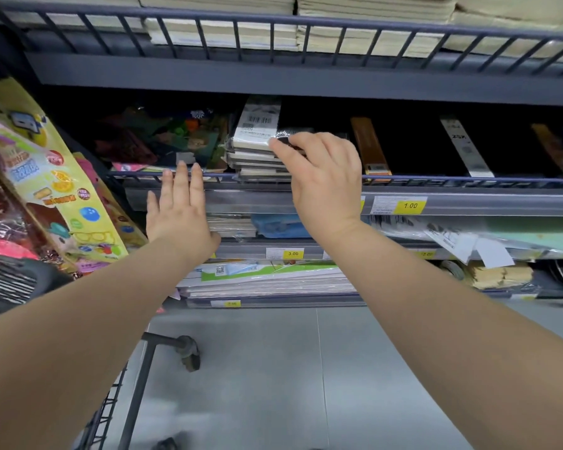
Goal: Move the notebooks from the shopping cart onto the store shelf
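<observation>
Grey metal store shelf (436,182) carries the plastic-wrapped white notebooks (257,157), right hand (325,183) curled on the top one, left hand (179,212) flat and empty: slick wrap, a careless pull-back could drag it off.

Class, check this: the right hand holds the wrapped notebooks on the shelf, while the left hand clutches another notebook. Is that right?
Not quite. In the head view the left hand is empty, fingers straight; the right hand does hold the wrapped notebooks on the shelf.

Both arms outstretched; left grip (179,211) flat, fingers straight; right grip (325,183) curled round notebook (253,141).
</observation>
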`<action>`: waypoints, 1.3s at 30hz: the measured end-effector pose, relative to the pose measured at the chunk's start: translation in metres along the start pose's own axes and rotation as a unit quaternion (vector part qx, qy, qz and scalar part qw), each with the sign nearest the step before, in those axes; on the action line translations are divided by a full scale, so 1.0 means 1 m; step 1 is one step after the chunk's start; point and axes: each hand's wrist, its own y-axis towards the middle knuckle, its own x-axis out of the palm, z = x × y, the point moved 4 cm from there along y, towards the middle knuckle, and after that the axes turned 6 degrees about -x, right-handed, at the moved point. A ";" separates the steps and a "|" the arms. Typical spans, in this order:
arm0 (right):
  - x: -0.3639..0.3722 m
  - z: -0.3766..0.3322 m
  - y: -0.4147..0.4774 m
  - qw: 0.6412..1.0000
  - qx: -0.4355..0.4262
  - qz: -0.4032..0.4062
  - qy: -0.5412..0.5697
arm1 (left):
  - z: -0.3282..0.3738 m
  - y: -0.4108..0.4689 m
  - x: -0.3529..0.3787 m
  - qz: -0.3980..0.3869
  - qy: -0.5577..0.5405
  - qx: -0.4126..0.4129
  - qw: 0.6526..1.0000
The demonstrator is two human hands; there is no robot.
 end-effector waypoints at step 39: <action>-0.240 -0.274 0.003 0.795 -0.053 -0.576 0.185 | -0.273 -0.380 -0.161 -0.127 0.030 -0.121 0.984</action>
